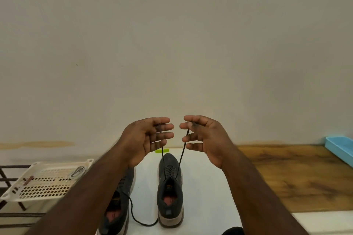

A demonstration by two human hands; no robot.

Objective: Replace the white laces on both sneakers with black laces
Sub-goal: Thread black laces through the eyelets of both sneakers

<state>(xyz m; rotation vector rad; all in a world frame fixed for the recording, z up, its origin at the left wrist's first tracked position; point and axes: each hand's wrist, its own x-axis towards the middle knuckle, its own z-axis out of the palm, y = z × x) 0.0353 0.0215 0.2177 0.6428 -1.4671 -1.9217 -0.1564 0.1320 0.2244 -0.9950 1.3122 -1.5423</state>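
Two dark grey sneakers stand side by side on a white mat [202,187]. The right sneaker [170,187] is threaded with a black lace [181,156], and both lace ends run up from its top eyelets. My left hand [149,137] pinches one end and my right hand [202,135] pinches the other, both raised above the shoe's toe with the remaining fingers spread. My left forearm covers much of the left sneaker [118,200]; a loose black lace [137,219] trails from it onto the mat.
A white perforated tray [45,181] at the left holds a coiled white lace [77,171] and a small brown item. A blue tray [342,149] sits on the wooden tabletop [296,177] at the right. A green object [162,150] lies beyond the shoes, near the wall.
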